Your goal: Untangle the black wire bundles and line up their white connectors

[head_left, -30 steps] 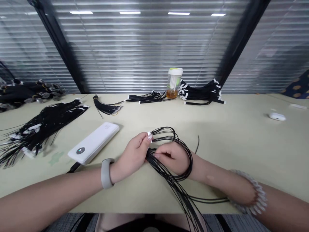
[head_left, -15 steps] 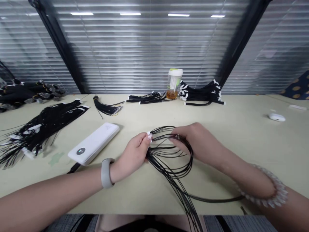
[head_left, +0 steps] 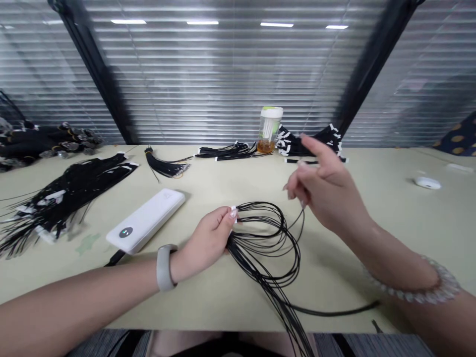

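My left hand [head_left: 209,234] is closed around a bundle of thin black cables [head_left: 273,285], with white end pieces [head_left: 233,209] showing at its thumb. From this grip the cables loop to the right and back, and loose ends hang past the table's front edge. Raised to the right of the loops is my right hand [head_left: 323,186], index finger stretched out and the other fingers curled. One thin black cable [head_left: 302,218] runs up to its lower fingertips, which appear to pinch it.
A white power bank [head_left: 147,220] lies left of my left hand. Piles of black cables [head_left: 70,193] cover the far left. Along the back stand a lidded cup [head_left: 269,130] and more cable bundles [head_left: 232,151]. A white earbud case [head_left: 427,183] sits at right.
My right hand has left the cable loops and lifted up and to the right, its index finger now extended. The loops have spread open. My left hand keeps its hold.
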The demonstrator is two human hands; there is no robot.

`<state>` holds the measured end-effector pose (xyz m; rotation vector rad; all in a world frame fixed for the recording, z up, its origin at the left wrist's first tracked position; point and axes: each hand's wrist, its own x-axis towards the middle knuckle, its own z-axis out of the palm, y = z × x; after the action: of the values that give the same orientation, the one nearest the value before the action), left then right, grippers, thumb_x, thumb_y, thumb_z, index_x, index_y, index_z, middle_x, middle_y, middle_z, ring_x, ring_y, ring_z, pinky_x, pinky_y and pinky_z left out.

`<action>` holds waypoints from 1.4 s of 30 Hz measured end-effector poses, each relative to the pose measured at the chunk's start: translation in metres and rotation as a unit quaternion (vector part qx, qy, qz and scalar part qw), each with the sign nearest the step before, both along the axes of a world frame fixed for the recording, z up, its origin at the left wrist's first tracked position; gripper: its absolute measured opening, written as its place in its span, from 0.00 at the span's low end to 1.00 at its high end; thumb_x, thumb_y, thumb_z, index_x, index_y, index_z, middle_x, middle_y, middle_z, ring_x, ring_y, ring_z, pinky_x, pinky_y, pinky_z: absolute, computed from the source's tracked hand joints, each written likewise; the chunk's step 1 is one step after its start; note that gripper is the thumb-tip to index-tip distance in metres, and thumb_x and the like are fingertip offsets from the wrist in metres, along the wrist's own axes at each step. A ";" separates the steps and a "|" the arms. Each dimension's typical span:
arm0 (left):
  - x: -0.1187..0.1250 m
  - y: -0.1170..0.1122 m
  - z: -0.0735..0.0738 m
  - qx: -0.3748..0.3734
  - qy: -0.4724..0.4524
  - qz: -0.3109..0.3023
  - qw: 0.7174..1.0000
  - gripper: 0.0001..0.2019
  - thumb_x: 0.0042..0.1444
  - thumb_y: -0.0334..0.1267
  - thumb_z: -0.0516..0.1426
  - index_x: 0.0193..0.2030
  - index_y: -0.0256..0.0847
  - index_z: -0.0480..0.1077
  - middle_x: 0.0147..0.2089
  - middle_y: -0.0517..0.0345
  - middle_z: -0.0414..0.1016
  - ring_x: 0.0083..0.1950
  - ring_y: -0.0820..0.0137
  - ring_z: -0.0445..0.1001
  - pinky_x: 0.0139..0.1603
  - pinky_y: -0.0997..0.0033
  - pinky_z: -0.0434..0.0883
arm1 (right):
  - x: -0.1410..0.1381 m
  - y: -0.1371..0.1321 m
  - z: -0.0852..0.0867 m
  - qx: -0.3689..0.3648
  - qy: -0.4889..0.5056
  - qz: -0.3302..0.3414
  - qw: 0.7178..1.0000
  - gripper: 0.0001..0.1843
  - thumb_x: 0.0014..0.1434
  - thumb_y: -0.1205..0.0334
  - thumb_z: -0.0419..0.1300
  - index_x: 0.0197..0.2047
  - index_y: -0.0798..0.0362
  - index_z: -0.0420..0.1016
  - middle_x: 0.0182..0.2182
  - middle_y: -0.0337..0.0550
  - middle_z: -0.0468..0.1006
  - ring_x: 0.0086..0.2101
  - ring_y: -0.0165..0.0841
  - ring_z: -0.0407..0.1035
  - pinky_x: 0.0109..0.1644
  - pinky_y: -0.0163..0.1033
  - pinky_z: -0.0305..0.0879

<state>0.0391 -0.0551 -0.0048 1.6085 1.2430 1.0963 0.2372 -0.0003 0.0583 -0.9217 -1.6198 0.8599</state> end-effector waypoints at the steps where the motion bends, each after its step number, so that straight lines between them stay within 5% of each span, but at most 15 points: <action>1: 0.000 0.000 0.000 -0.002 -0.004 -0.002 1.000 0.17 0.60 0.48 0.44 0.26 0.39 0.56 0.22 0.66 0.54 0.23 0.77 0.54 0.22 0.77 0.56 | -0.001 -0.002 -0.001 -0.020 -0.040 0.026 0.999 0.18 0.59 0.57 0.52 0.53 0.50 0.59 0.21 0.34 0.71 0.18 0.26 0.62 0.24 0.34 0.63; 4: 0.001 -0.001 0.002 0.005 0.000 -0.001 1.000 0.17 0.60 0.48 0.44 0.26 0.39 0.56 0.22 0.65 0.55 0.23 0.76 0.55 0.23 0.76 0.57 | -0.006 -0.007 -0.007 -0.033 -0.166 0.072 0.983 0.08 0.57 0.57 0.54 0.34 0.54 0.67 0.21 0.36 0.69 0.20 0.25 0.61 0.23 0.32 0.57; 7: 0.002 -0.001 0.005 0.019 0.009 -0.004 1.000 0.17 0.61 0.48 0.44 0.25 0.39 0.56 0.22 0.65 0.55 0.24 0.75 0.56 0.23 0.76 0.58 | -0.009 -0.011 -0.012 -0.004 -0.250 0.095 0.963 0.11 0.55 0.57 0.56 0.25 0.55 0.67 0.19 0.35 0.66 0.22 0.24 0.57 0.23 0.31 0.52; 17: 0.001 -0.002 0.006 0.024 0.015 -0.021 0.999 0.17 0.61 0.46 0.44 0.25 0.40 0.55 0.22 0.64 0.55 0.24 0.75 0.56 0.23 0.76 0.59 | -0.010 -0.012 -0.020 0.010 -0.316 0.127 0.940 0.13 0.56 0.58 0.53 0.23 0.54 0.68 0.18 0.33 0.63 0.21 0.23 0.54 0.23 0.32 0.49; 42: 0.000 -0.002 0.004 0.009 -0.010 -0.043 0.999 0.17 0.61 0.47 0.44 0.25 0.39 0.55 0.22 0.65 0.54 0.23 0.76 0.56 0.23 0.76 0.58 | -0.011 -0.016 -0.019 0.026 -0.323 0.101 0.941 0.13 0.56 0.61 0.53 0.23 0.55 0.68 0.17 0.33 0.63 0.21 0.23 0.54 0.22 0.30 0.49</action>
<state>0.0392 -0.0569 -0.0010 1.6450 1.1437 1.0701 0.2260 -0.0159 0.0397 -1.0808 -2.3238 0.6778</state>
